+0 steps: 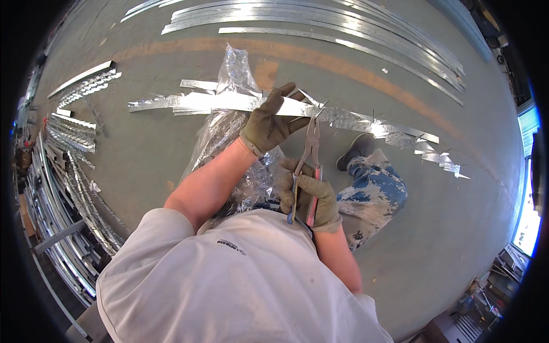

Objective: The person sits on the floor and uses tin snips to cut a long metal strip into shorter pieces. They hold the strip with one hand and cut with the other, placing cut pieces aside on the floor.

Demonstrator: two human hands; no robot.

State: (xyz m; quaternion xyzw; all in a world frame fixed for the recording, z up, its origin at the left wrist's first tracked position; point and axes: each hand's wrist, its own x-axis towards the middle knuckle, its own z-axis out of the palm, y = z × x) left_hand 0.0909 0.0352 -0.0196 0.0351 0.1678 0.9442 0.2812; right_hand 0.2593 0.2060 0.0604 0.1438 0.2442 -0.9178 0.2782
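My left hand [266, 127], in an olive work glove, grips a bundle of shiny thin metal strips [229, 102] that crosses in front of me. The strips have jagged, stepped ends at both sides. In my gloved right hand [314, 197] is a pair of pliers [311, 143], its red and bluish handles spread apart. The plier tips are at a small pointed bit of metal on the bundle, just right of my left hand. Whether the jaws bite on it I cannot tell. Crumpled clear plastic film [209, 143] hangs under and over the bundle.
Long flat metal strips [257, 16] lie on the grey floor [446, 228] ahead. More jagged strips [74, 128] and a stack of metal profiles [54, 211] are at the left. My shoe [355, 151] is beneath the bundle. Metal items [486, 300] stand at the lower right.
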